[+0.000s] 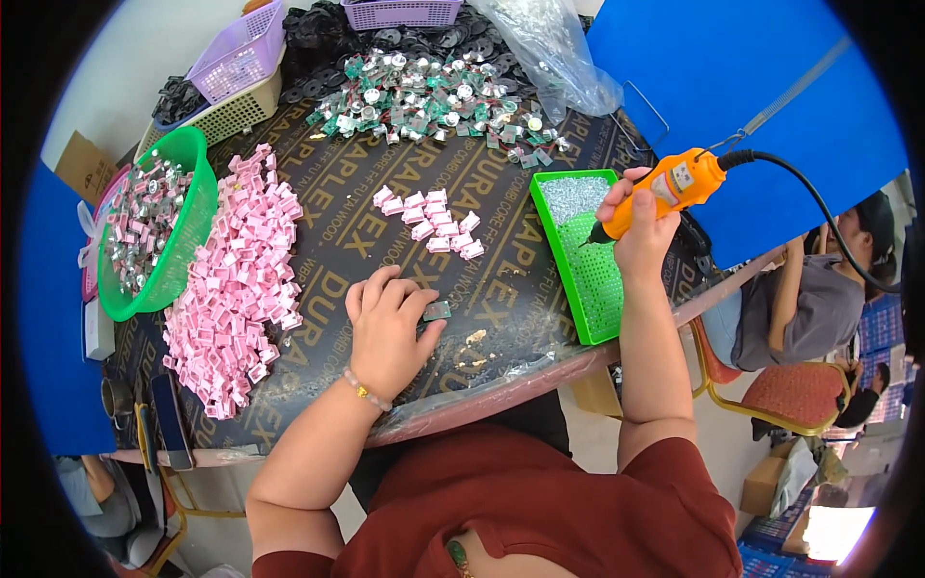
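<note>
My right hand (643, 226) is wrapped round an orange electric screwdriver (689, 180) with a black cord. Its dark tip points down and left over the green perforated tray (586, 326), which holds a heap of small silvery screws (575, 197). On the dark table, my left hand (387, 326) is closed, its fingertips at a small greenish clear plate (436, 310); the fingers hide what else may be under it. Beyond that hand lies a loose group of small pink plastic housings (429, 222).
A large pile of pink housings (231, 289) spreads at the left beside a green basket (200, 207) of parts. Green circuit pieces (424, 101) cover the back, near a clear plastic bag (554, 58). A spring (795, 82) hangs from above to the screwdriver. Another person (800, 299) sits at right.
</note>
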`<action>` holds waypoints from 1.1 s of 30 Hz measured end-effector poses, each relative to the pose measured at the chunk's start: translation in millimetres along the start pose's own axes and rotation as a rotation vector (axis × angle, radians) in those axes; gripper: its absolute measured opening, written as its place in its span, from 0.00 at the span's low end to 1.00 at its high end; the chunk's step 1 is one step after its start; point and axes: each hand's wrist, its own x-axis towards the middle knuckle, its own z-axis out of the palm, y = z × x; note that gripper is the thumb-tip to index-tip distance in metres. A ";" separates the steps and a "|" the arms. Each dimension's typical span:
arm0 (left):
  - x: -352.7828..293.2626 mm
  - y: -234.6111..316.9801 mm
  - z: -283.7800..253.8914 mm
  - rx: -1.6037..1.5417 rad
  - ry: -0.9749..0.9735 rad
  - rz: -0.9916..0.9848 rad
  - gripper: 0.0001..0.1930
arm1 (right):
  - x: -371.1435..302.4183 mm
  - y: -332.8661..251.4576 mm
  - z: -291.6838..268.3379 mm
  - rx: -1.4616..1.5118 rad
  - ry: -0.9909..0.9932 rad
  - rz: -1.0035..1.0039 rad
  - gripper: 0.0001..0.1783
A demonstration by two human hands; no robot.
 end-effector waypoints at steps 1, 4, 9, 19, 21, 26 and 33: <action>0.5 -0.4 0.7 -0.012 0.001 0.001 0.17 | 0.0 -0.1 -1.1 0.007 0.004 -0.001 0.13; 1.3 0.9 2.2 -0.030 0.010 0.004 0.16 | -2.2 -1.0 -3.4 0.009 0.002 -0.004 0.13; -1.3 -1.9 0.8 -0.029 0.015 -0.002 0.14 | -2.5 -16.7 5.3 0.064 0.017 -0.032 0.17; -3.6 -6.1 5.5 -0.056 0.022 0.007 0.13 | -56.3 -48.8 102.2 0.303 -0.277 0.089 0.36; -3.5 -7.0 6.1 -0.069 0.020 0.014 0.13 | -63.9 -38.8 122.1 0.438 -0.329 0.151 0.32; -4.1 -9.4 11.3 -0.091 0.082 0.022 0.12 | -70.5 -23.1 142.9 0.423 -0.374 0.239 0.33; -6.3 -10.6 9.9 -0.103 0.074 0.001 0.12 | -72.7 -15.3 143.1 0.471 -0.366 0.278 0.33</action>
